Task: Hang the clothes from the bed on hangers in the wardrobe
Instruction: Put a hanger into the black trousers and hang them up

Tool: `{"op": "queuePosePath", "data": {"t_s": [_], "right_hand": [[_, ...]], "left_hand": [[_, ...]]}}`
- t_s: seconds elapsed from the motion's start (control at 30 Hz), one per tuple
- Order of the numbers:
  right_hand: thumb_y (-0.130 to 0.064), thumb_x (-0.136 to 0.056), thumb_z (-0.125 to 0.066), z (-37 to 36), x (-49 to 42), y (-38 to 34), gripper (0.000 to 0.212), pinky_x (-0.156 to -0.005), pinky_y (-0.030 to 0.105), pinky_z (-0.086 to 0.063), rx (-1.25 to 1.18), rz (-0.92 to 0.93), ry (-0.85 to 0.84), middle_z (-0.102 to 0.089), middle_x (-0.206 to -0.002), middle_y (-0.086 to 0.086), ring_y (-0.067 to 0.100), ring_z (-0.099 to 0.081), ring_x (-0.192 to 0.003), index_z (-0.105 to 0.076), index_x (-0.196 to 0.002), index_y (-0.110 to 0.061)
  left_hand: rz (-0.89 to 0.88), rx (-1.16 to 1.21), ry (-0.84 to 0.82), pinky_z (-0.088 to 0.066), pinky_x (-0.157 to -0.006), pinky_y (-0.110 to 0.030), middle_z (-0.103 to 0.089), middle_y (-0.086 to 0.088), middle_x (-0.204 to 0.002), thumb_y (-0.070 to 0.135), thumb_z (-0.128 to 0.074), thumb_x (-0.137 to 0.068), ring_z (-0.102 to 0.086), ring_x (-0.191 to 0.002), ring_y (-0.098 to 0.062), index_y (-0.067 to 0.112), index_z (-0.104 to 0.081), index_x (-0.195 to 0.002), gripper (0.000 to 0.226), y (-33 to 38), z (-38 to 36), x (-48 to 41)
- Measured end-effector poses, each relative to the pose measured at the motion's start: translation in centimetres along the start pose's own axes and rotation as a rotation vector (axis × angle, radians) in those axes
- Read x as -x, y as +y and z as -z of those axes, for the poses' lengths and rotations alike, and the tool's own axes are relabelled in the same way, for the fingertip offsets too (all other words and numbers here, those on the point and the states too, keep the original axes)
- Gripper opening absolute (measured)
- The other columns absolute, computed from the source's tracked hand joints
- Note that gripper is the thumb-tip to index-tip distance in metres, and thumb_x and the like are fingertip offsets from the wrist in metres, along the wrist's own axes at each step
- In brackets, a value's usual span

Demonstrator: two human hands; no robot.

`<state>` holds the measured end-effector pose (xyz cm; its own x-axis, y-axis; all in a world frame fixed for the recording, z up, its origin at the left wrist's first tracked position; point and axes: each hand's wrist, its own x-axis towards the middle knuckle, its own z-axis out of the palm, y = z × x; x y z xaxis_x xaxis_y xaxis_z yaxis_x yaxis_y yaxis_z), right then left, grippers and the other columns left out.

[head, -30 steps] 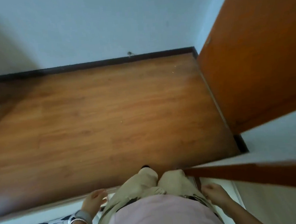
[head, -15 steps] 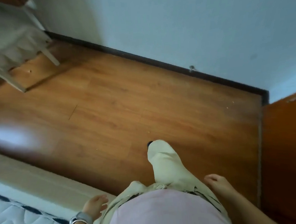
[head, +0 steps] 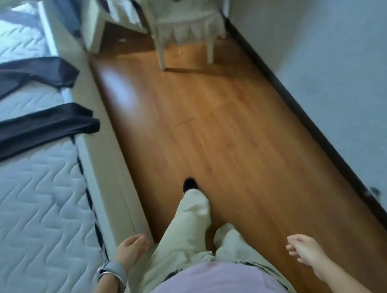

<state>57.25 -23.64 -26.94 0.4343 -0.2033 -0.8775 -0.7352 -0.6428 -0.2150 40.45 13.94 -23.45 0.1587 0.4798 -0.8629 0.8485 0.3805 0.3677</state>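
**Ann:** Where are the clothes?

**Ben:** On the bed with the white quilted mattress [head: 32, 214], at the left of the picture. One long dark piece of cloth [head: 29, 76] lies at the upper left. A second long dark piece of cloth [head: 38, 128] lies just below it. Both reach out over the pale edge of the bed.

**Ann:** What are the hands doing?

**Ben:** The left hand [head: 132, 250] hangs at the bottom, close to the bed's edge. Its fingers are loosely curled and hold nothing. It has a grey watch band [head: 113, 269] on the wrist. The right hand [head: 306, 250] hangs at the lower right, over the shiny brown wooden floor [head: 209, 122]. Its fingers are loose too, and it holds nothing.

**Ann:** What else is there?

**Ben:** The person wears baggy cream trousers [head: 193, 226], a black shoe [head: 190, 184] and a pale pink top [head: 209, 284]. One leg is stepped forward. A white plastic chair [head: 185, 16] stands at the top, beside the pale blue-grey wall [head: 342, 67] on the right.
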Motion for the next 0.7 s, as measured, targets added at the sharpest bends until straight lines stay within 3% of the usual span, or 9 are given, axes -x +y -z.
{"op": "queuePosePath", "data": {"t_s": [0.17, 0.23, 0.3, 0.4, 0.47, 0.53, 0.6, 0.7], "right_hand": [[-0.018, -0.093, -0.046, -3.6, -2.3, -15.8, 0.016, -0.062, 0.028, -0.041, 0.134, 0.227, -0.078, -0.063, -0.081, 0.003, 0.019, -0.059, -0.077, -0.06, -0.09, -0.014], [-0.019, -0.094, -0.045, -5.4, -2.6, -21.9, 0.015, -0.062, 0.028, -0.042, 0.163, 0.298, -0.098, -0.063, -0.081, 0.002, 0.018, -0.059, -0.075, -0.06, -0.09, -0.015], [-0.018, -0.094, -0.046, -7.1, -2.3, -27.5, 0.015, -0.06, 0.027, -0.041, 0.203, 0.354, -0.127, -0.063, -0.081, 0.003, 0.017, -0.059, -0.073, -0.06, -0.092, -0.013], [-0.017, -0.094, -0.046, -9.3, -1.7, -35.1, 0.013, -0.059, 0.025, -0.04, 0.287, 0.418, -0.194, -0.062, -0.081, 0.003, 0.016, -0.058, -0.072, -0.059, -0.093, -0.013], [-0.018, -0.094, -0.046, -10.3, -1.4, -39.6, 0.013, -0.062, 0.024, -0.041, 0.319, 0.456, -0.218, -0.062, -0.083, 0.003, 0.014, -0.058, -0.073, -0.058, -0.093, -0.015], [-0.019, -0.095, -0.047, -11.1, -1.6, -43.5, 0.012, -0.064, 0.023, -0.041, 0.343, 0.474, -0.224, -0.062, -0.084, 0.004, 0.013, -0.058, -0.073, -0.058, -0.092, -0.015], [-0.018, -0.095, -0.047, -11.4, -2.5, -46.8, 0.012, -0.062, 0.023, -0.042, 0.391, 0.456, -0.217, -0.062, -0.084, 0.005, 0.014, -0.057, -0.072, -0.058, -0.092, -0.014], [-0.015, -0.094, -0.049, -11.4, -5.3, -51.3, 0.014, -0.067, 0.027, -0.041, 0.526, 0.389, -0.191, -0.063, -0.084, 0.007, 0.015, -0.055, -0.07, -0.061, -0.094, -0.008]], "left_hand": [[0.175, 0.118, 0.037, -0.043, -0.052, -0.025, -0.057, -0.009, -0.073, 0.013, -0.059, -0.086, -0.046, -0.061, -0.021, 0.006, -0.06, -0.084, 0.007, 2.1, 1.8, -3.8], [0.169, 0.071, 0.043, -0.042, -0.072, -0.028, -0.061, -0.012, -0.094, 0.013, -0.058, -0.086, -0.048, -0.079, -0.022, 0.001, -0.066, -0.094, 0.017, 4.1, 2.7, -5.9], [0.18, 0.09, 0.023, -0.034, -0.077, -0.026, -0.058, -0.011, -0.101, 0.007, -0.049, -0.091, -0.046, -0.088, -0.021, -0.003, -0.065, -0.102, 0.022, 6.9, 3.7, -7.5], [0.204, 0.236, 0.015, -0.033, -0.058, -0.028, -0.058, -0.012, -0.079, 0.004, -0.049, -0.09, -0.044, -0.065, -0.02, 0.004, -0.062, -0.071, 0.024, 11.2, 5.5, -9.7], [0.221, 0.375, 0.084, -0.035, -0.054, -0.027, -0.056, -0.012, -0.074, 0.007, -0.05, -0.092, -0.046, -0.061, -0.021, -0.001, -0.061, -0.085, 0.015, 14.0, 6.5, -11.1], [0.209, 0.431, 0.12, -0.037, -0.056, -0.026, -0.059, -0.012, -0.084, 0.011, -0.048, -0.094, -0.053, -0.072, -0.025, 0.001, -0.058, -0.1, 0.015, 16.8, 7.4, -12.4], [0.202, 0.472, 0.127, -0.04, -0.064, -0.028, -0.059, -0.014, -0.099, 0.014, -0.046, -0.095, -0.055, -0.09, -0.026, 0.003, -0.056, -0.107, 0.019, 19.6, 7.9, -13.4], [0.261, 0.557, 0.127, -0.041, -0.085, -0.035, -0.059, -0.015, -0.108, 0.016, -0.045, -0.096, -0.054, -0.097, -0.027, 0.0, -0.055, -0.117, 0.029, 22.8, 7.7, -15.8]]}}
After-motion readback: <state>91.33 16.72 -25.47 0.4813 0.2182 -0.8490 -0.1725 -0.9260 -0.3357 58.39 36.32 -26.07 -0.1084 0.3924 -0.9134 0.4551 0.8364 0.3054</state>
